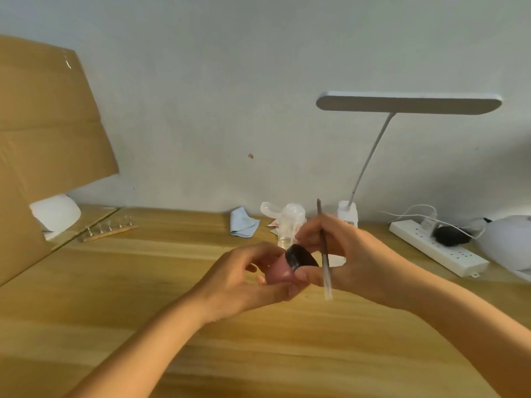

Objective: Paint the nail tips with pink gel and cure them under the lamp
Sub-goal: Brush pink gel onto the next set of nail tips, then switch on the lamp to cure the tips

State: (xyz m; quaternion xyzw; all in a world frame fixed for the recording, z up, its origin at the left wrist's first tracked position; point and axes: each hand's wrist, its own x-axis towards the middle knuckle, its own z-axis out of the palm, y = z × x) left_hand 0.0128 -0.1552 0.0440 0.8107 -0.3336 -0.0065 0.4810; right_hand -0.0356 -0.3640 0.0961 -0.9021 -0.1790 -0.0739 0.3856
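Note:
My left hand (244, 285) holds a small pink gel jar (277, 272) tilted on its side above the wooden table (143, 282). My right hand (353, 259) grips the jar's black lid (301, 258) with thumb and fingers, and a thin brush (324, 254) is tucked upright between its fingers. Several clear nail tips stand on a wooden stick (110, 229) at the far left. A white curing lamp (56, 215) sits behind them, partly hidden by cardboard.
A large cardboard sheet (43, 139) leans at the left. At the back are a blue cloth (244, 225), a clear bottle (290, 225), a white desk lamp (408, 103), a power strip (439, 248) with plugs and a white dome (508, 242) at right.

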